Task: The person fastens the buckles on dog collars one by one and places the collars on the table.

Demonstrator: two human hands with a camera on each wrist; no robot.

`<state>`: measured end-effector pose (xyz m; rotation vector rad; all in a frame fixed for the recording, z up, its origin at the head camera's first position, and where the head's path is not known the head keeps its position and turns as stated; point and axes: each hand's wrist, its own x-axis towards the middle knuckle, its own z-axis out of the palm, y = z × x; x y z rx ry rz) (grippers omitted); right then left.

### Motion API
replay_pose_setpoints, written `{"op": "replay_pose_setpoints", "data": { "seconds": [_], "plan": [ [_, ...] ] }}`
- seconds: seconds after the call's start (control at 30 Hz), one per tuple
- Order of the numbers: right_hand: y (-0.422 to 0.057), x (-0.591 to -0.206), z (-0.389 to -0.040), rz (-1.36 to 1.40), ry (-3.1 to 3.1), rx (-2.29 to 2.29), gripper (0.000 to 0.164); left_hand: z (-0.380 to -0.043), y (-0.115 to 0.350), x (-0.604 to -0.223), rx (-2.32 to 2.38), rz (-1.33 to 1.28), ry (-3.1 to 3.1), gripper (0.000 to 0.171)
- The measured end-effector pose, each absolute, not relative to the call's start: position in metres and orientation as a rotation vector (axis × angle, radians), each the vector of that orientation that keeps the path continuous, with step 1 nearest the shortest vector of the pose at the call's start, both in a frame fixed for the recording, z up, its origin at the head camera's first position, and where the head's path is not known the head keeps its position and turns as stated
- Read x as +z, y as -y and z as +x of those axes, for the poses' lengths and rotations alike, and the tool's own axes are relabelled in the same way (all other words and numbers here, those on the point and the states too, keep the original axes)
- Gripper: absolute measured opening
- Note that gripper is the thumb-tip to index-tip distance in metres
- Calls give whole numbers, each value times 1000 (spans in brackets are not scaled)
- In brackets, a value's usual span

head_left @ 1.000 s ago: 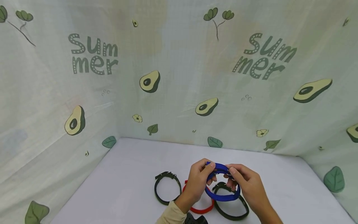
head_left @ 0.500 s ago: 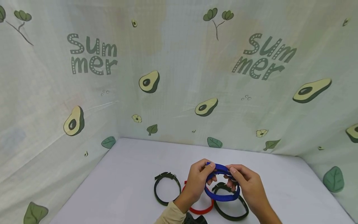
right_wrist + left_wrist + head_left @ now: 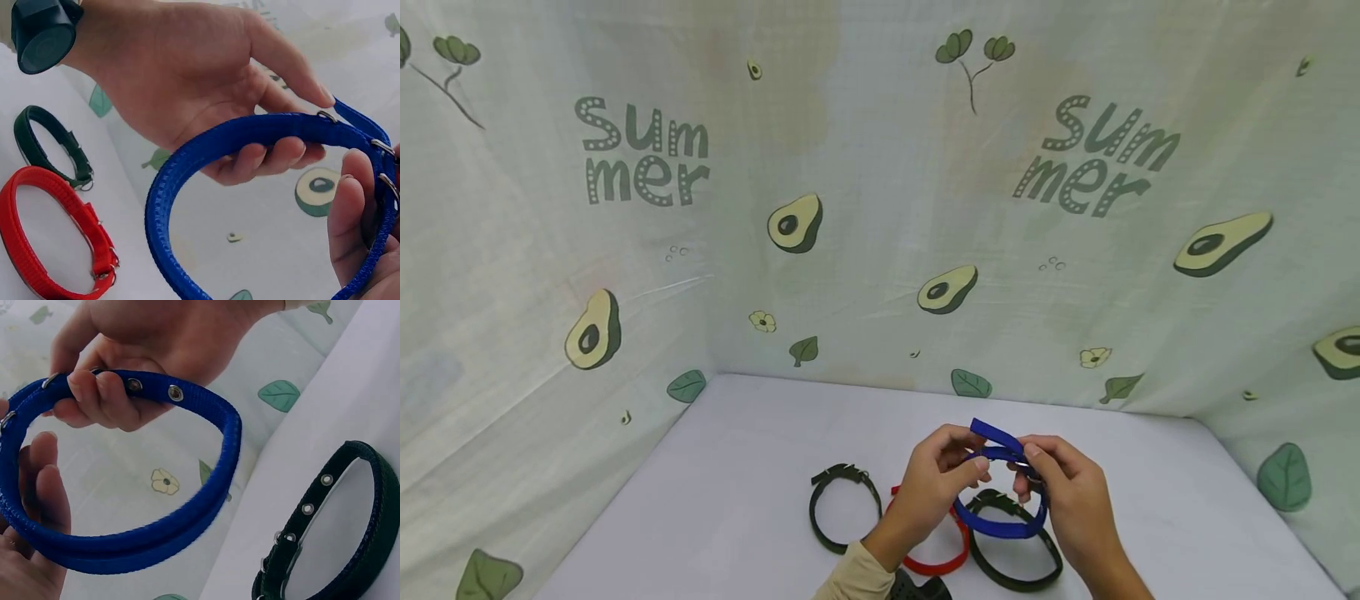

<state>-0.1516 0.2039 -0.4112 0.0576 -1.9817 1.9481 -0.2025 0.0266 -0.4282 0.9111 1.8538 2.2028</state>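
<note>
Both hands hold a blue pet collar [image 3: 1000, 529] in front of me, its loop hanging below the fingers. My left hand [image 3: 928, 479] keeps its fingers curled round the band on the left. On the right, my right hand [image 3: 1075, 492] pinches the collar by its metal buckle [image 3: 382, 149]. A loose blue strap end [image 3: 994, 434] sticks up and to the left above the hands. Metal eyelets [image 3: 175, 393] line the strap in the left wrist view. A red collar [image 3: 936, 568] lies on the table behind the left wrist, partly hidden.
A dark green collar [image 3: 814, 518] lies to the left on the white table [image 3: 730, 500]. Another dark green collar [image 3: 1018, 583] sits under the blue one. A patterned cloth [image 3: 865, 167] surrounds the table. There is a black device [image 3: 921, 588] at the left wrist.
The strap end now stands free and points up and left; before, it was under the left thumb. The left fingers have shifted lower on the band. The head view has moved slightly.
</note>
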Motion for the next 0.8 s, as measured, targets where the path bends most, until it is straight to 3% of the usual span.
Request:
{"op": "replay_pose_setpoints", "data": {
  "seconds": [0.17, 0.37, 0.8],
  "plan": [
    [-203, -411, -153, 50, 1865, 2055, 30, -201, -28, -430, 2150, 911, -1945, 35],
    [-203, -413, -153, 98, 1881, 2027, 30, -202, -29, -431, 2170, 898, -2017, 31],
    [-204, -413, -152, 74, 2135, 1618, 25, -200, -28, -429, 2183, 857, -2009, 25]
  ]
}}
